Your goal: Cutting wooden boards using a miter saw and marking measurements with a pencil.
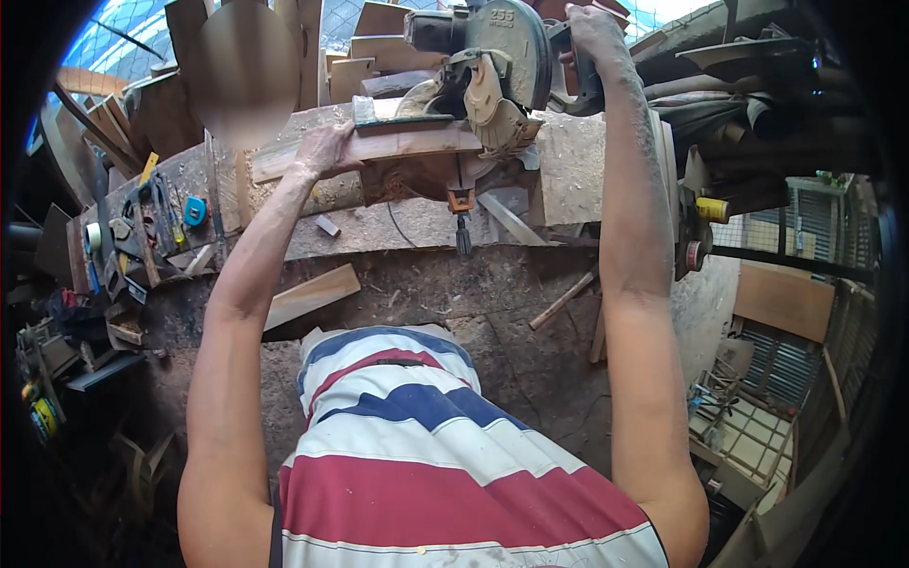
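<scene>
A dusty miter saw (507,62) stands at the far side of the workbench, its round blade guard tilted over a pale wooden board (417,144). The board lies along the saw's metal fence (402,123). My left hand (327,151) grips the board near its left part, thumb toward the fence. My right hand (597,36) is raised and wrapped round the saw's black handle (584,80); some of its fingers are hidden behind the handle. The orange-and-black knob (462,222) of the saw points toward me from below the board.
Hand tools, among them a blue tape measure (195,210) and a roll of tape (93,237), lie at the bench's left. A small wood block (328,225) and a strip (511,220) rest near the saw. A loose plank (312,295) lies below the bench edge. Boards lean behind.
</scene>
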Action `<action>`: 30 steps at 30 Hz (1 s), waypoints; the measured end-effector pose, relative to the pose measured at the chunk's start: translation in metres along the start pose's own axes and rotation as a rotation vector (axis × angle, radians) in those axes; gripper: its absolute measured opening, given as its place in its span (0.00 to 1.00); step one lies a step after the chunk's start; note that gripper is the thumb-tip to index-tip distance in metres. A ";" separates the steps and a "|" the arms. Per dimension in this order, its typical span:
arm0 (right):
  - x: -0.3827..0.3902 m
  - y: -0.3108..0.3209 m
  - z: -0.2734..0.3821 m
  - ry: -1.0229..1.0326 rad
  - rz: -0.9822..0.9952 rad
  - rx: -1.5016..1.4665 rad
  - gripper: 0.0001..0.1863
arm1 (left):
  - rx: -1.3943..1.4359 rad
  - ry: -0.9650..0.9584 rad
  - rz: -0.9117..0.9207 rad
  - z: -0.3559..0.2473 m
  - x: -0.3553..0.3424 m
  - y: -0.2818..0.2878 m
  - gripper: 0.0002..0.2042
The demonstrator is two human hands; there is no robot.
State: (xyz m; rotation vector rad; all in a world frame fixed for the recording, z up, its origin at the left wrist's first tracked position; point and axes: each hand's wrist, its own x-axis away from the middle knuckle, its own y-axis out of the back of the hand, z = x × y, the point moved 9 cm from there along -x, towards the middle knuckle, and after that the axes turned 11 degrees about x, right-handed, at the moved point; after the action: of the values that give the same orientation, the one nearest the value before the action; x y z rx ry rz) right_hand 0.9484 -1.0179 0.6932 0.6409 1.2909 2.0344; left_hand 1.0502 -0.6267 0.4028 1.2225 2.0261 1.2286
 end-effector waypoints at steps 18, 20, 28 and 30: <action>0.156 -0.066 -0.085 -0.188 -0.004 -0.655 0.33 | 0.072 0.058 -0.023 0.003 0.005 0.000 0.37; 0.154 -0.066 -0.091 -0.223 -0.047 -0.668 0.31 | 0.068 0.073 0.002 0.003 0.004 -0.002 0.35; 0.150 -0.060 -0.094 -0.194 -0.144 -0.605 0.35 | 0.069 0.066 -0.026 0.001 0.003 0.003 0.35; 0.149 -0.060 -0.091 -0.173 -0.122 -0.616 0.34 | 0.067 0.093 0.018 0.003 0.004 -0.002 0.35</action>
State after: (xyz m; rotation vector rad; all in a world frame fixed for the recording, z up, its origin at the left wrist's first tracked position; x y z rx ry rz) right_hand 0.7994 -0.9447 0.6113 0.4195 0.5366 2.0684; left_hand 1.0497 -0.6227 0.4003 1.2383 2.1433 1.2565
